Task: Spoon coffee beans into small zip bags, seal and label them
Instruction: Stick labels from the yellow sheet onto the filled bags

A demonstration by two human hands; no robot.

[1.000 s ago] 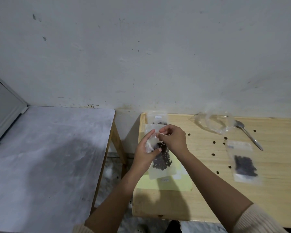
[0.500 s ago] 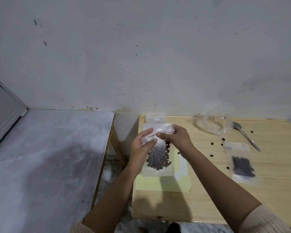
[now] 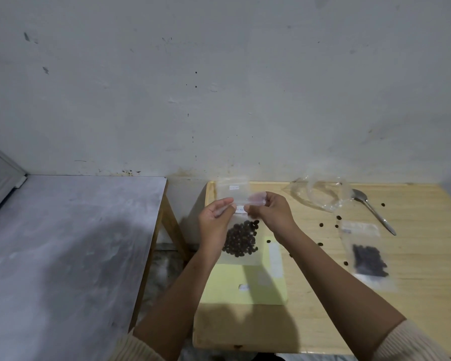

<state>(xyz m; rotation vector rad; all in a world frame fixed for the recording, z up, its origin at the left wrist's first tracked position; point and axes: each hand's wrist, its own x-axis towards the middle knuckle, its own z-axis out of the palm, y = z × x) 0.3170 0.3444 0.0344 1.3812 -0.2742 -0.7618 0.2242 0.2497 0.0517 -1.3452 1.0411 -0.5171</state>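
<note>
We look at a scuffed, grey-white wall (image 3: 219, 87) with a pale wooden tabletop (image 3: 414, 295) pushed up against it. A yellow sheet of paper (image 3: 232, 295) lies on the tabletop near its front left corner, and we place everything else from that sheet.

Above the sheet's far edge, both hands hold up a small clear zip bag (image 3: 245, 259). Dark coffee beans (image 3: 241, 239) are heaped in its lower half. The left hand (image 3: 215, 220) pinches the bag's top left corner between curled fingers and thumb. The right hand (image 3: 268, 212) pinches the top right corner in the same way. A small white label (image 3: 240, 209) shows on the bag between the two hands.

Beyond the sheet, at the wall edge of the tabletop, we see another clear zip bag (image 3: 233, 190), and we cannot tell whether it holds anything. A small white sticker (image 3: 244, 287) sits on the sheet itself.

Right of the sheet, a second zip bag filled with beans (image 3: 367, 256) lies flat. Loose beans (image 3: 321, 224) are scattered between that bag and the sheet. Further right and back, a metal spoon (image 3: 372, 209) rests beside a crumpled clear plastic bag (image 3: 320, 192).

Left of the sheet, across a narrow gap, stands a grey-topped table (image 3: 63, 243).
</note>
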